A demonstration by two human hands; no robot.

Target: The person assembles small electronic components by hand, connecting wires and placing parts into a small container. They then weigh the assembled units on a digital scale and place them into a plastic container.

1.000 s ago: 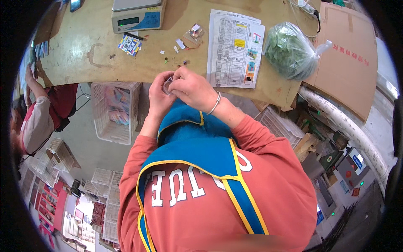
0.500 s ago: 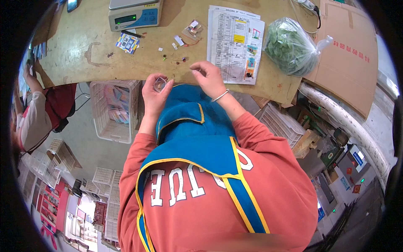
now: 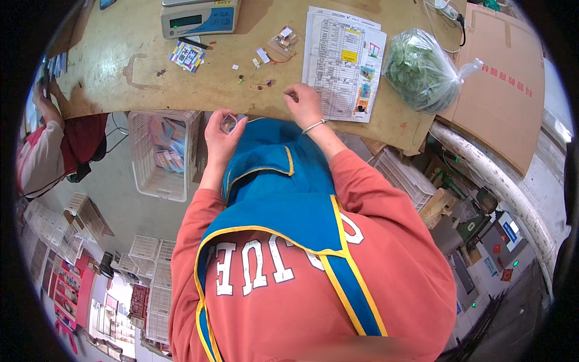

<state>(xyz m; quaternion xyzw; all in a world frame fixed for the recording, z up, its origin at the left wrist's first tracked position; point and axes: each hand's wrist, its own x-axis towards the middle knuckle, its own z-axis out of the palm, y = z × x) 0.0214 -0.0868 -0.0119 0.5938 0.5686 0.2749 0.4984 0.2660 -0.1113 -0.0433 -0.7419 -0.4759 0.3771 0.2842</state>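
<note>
At the table's near edge my left hand (image 3: 221, 134) pinches a small clear plastic piece (image 3: 229, 124) between thumb and fingers; whether it is a box or a bag I cannot make out. My right hand (image 3: 306, 107) hovers by the lower left of the printed sheets (image 3: 333, 72), fingers curled and tips together. What they hold, if anything, is hidden. Just beyond it lie tiny dark parts with thin wires (image 3: 263, 85). Farther off are a white rectangular piece (image 3: 263, 55) and a small clear bag of parts (image 3: 283, 41).
A digital scale (image 3: 199, 22) stands at the back, with a colourful card (image 3: 187, 56) and a black pen (image 3: 193, 43) before it. Right are a plastic bag of green leaves (image 3: 416, 69) and a cardboard sheet (image 3: 503, 90). A white crate (image 3: 158, 192) sits below left; a co-worker's hand (image 3: 49, 104) shows far left.
My right hand has shifted slightly right, and its fingers have curled closer together. My left hand still holds the clear piece in nearly the same place. The whole view has shifted a little.
</note>
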